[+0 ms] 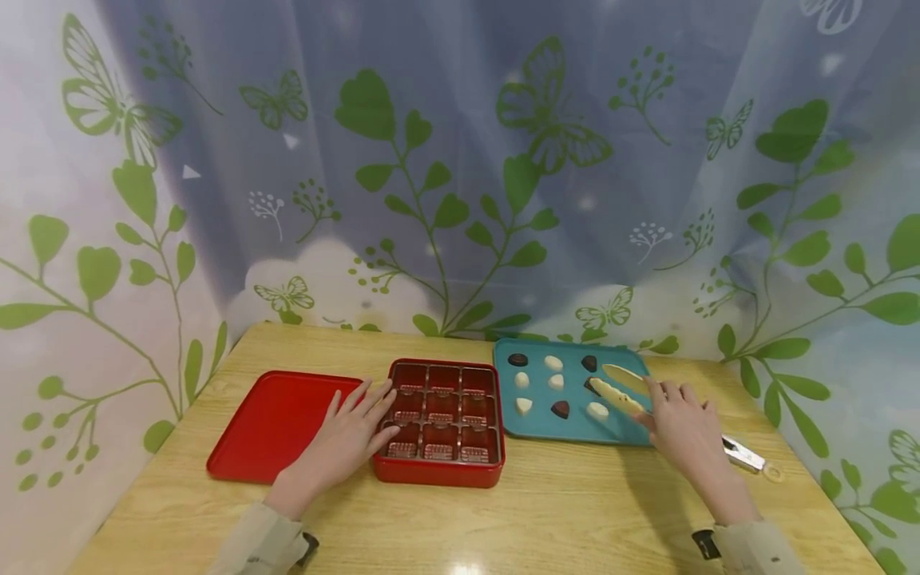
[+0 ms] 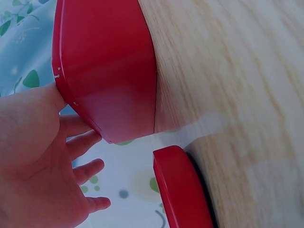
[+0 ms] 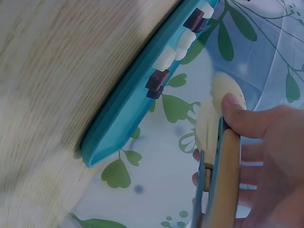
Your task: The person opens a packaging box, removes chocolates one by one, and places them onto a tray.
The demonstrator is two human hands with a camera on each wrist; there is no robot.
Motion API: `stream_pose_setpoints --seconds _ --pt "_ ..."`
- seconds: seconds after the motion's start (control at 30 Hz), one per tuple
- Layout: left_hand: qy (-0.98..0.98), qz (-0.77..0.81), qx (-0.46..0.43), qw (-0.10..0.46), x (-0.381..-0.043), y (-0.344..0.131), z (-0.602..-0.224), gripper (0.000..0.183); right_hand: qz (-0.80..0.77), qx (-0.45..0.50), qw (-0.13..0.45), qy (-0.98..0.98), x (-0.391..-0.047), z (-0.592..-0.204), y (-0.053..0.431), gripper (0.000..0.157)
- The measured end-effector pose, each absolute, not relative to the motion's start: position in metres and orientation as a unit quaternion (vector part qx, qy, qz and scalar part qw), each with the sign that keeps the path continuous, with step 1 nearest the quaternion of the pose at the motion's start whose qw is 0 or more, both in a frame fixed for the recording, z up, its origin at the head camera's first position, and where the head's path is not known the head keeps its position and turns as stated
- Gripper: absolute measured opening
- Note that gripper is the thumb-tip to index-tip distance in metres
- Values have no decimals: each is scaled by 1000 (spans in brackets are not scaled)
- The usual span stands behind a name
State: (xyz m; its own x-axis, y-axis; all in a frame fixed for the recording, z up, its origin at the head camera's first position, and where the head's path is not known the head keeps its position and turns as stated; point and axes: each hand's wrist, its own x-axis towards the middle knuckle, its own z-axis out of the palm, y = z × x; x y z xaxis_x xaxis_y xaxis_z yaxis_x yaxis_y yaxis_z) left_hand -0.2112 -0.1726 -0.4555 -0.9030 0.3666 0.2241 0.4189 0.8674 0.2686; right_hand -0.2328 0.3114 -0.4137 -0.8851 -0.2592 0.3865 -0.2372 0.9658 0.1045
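Note:
My left hand (image 1: 345, 439) touches the left rim of a red box (image 1: 440, 473) with its fingers spread. Inside the box is a brown plastic insert with several square compartments. In the left wrist view the thumb and fingertips meet the box's edge. My right hand (image 1: 683, 423) grips tongs (image 1: 618, 395) with cream-coloured tips, thumb along one arm. The tips are parted over the right side of a teal tray (image 1: 611, 436). A dark chocolate (image 1: 592, 385), partly hidden, shows by the nearer tip. White chocolates (image 1: 557, 382) and dark ones lie in rows around it.
A red lid (image 1: 269, 431) lies left of the box, partly behind my left hand. The tongs' metal handle end (image 1: 743, 455) sticks out right of my wrist. A patterned curtain (image 1: 460, 200) hangs behind the wooden table (image 1: 568, 511).

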Motion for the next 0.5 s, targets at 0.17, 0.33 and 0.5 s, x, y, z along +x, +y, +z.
stream_pose_setpoints --seconds 0.17,0.33,0.5 --pt "-963 -156 -203 85 -211 -173 -456 62 12 113 289 -951 -237 -420 318 71" --pt "-963 -160 -202 81 -211 -173 -456 62 2 92 406 -909 -246 -427 333 103" --pt "-963 -161 -202 83 -211 -173 -455 62 36 -5 317 -948 -246 -426 355 91"
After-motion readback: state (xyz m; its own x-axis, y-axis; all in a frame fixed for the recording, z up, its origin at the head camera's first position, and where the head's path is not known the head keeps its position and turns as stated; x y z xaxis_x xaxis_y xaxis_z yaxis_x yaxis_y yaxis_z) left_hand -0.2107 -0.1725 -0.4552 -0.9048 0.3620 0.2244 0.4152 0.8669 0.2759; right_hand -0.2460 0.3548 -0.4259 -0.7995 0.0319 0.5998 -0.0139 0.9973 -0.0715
